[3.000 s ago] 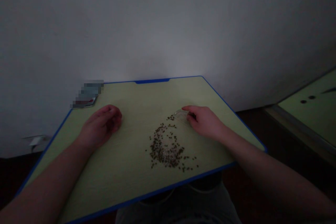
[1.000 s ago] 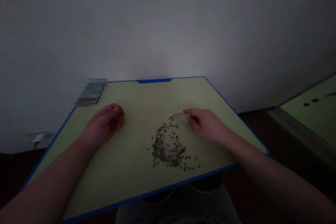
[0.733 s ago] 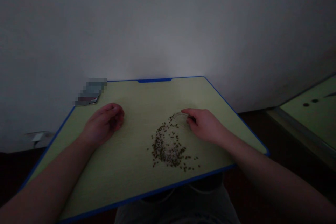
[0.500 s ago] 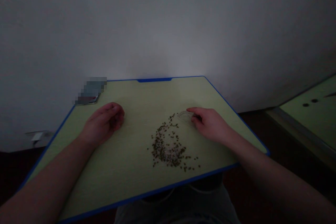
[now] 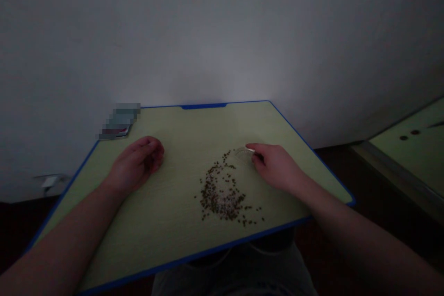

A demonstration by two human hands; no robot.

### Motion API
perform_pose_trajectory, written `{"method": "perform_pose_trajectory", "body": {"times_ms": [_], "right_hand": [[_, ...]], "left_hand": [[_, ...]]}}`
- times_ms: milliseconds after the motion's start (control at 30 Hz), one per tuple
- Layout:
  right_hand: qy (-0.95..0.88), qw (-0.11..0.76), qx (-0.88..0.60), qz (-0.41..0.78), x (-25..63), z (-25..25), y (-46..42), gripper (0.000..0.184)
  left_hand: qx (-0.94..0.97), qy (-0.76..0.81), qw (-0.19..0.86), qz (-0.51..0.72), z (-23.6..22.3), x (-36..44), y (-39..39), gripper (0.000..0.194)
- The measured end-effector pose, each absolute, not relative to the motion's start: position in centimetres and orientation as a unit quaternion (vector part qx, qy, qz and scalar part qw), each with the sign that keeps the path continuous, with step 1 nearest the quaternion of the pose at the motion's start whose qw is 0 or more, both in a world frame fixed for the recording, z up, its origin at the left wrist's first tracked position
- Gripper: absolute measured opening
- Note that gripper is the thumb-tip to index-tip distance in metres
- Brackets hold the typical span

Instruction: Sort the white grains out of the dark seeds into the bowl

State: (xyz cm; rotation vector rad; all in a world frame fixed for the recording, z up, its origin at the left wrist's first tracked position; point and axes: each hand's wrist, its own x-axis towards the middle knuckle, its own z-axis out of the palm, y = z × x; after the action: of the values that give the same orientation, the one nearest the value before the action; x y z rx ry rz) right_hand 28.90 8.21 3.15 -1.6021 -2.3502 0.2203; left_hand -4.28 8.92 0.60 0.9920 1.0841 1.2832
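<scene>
My right hand [image 5: 275, 164] pinches a clear, curved plastic piece with fine tick marks along its arc, which looks like a protractor [image 5: 243, 151]. The protractor lies low over the table, just beyond the far end of a scattered pile of small dark brown grains mixed with pale ones [image 5: 222, 196]. The dark grains are mostly around the pale ones. On the left side of the table rests my left hand [image 5: 137, 162], its fingers curled in and apart from the pile, with no object showing in it.
A blue-edged, light-topped table [image 5: 180, 143] stands against a grey wall [image 5: 215, 32]. At its far left corner lies a flat item, partly blurred out [image 5: 120, 122]. A white plug [image 5: 50, 182] sits low on the wall at left. Right of the table is a light panel with dark holes [image 5: 416, 148].
The protractor has tilted slightly, and its edge near my right fingertips now catches light. My left hand and the grains stay where they were.
</scene>
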Motion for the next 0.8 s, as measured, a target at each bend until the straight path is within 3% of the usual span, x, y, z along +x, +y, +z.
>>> {"method": "perform_pose_trajectory", "body": {"times_ms": [800], "right_hand": [[-0.818,0.142,-0.554,0.069,28.7,3.4,8.2,0.038]], "left_hand": [[0.430,0.461,0.561,0.536,0.9,-4.0,8.7,0.015]]}}
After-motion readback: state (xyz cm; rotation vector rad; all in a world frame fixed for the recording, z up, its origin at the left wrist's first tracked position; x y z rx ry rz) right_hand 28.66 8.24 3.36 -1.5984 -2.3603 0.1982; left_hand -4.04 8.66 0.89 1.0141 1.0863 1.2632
